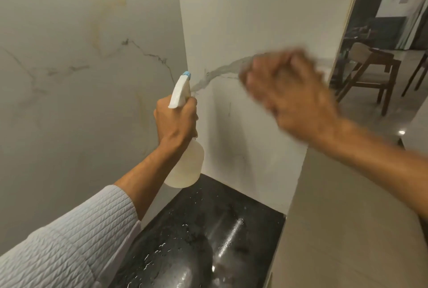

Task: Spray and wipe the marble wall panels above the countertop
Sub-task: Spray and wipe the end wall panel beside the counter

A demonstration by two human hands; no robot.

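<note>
- Plainly, the right hand [289, 93] is raised against the far marble panel [254, 21], at the height of a grey vein; it is smeared by motion, the fingers look bunched, and whether they clutch a cloth I cannot tell.
- The left hand [177, 118] is wrapped tight round the neck of the spray bottle [185, 165], held upright, its long axis vertical and its blue nozzle [187, 75] aimed at the corner.
- The right hand is nearer that far panel; the left panel [81, 56], yellow-stained, lies left of both hands.
- Below, the dark desk [208, 229] shows droplets.
- The panels' upper parts are cut off; wetness on the wall is hard to make out.
</note>
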